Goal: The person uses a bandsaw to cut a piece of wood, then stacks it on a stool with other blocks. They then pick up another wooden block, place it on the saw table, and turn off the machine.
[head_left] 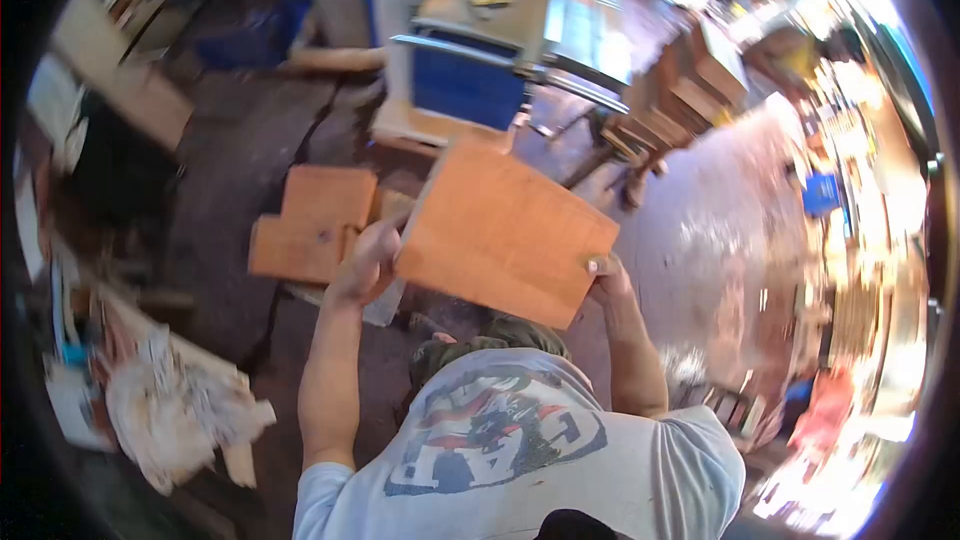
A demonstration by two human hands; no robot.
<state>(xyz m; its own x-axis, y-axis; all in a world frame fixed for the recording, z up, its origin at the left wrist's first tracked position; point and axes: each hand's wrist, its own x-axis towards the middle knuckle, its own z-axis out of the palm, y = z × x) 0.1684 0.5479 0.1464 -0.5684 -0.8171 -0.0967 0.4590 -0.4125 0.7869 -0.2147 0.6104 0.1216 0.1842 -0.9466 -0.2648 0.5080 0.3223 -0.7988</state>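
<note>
A flat, orange-brown wooden board is held up in front of my body, tilted, with its broad face toward me. My left hand grips its left edge. On the opposite side, my right hand holds the right edge, its thumb lying on the face and its fingers hidden behind. Beyond my left hand, several similar boards lie on the floor, partly overlapping.
A blue and white machine with a wooden top stands ahead. To its right is a stack of wooden pieces. A heap of pale cloth lies at left. Blurred shelving with a blue box runs along the right.
</note>
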